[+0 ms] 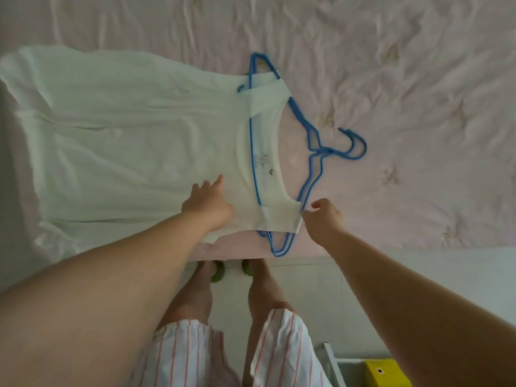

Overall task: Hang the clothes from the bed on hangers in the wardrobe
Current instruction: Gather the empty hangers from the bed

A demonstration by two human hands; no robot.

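Note:
A white sleeveless top [134,141] lies flat on the pink bed sheet [405,93], neck opening toward the right. A blue wire hanger [315,163] sits inside the neck, its hook [354,143] pointing right and both shoulder straps lying over its arms. My left hand [208,203] rests flat on the fabric near the lower strap, fingers spread. My right hand [324,216] pinches the edge of the lower strap [279,222] beside the hanger's lower arm.
The bed's near edge [363,254] runs just beyond my feet in green slippers [217,272]. A white frame and a yellow box [385,372] stand on the floor at the lower right. The wardrobe is out of view.

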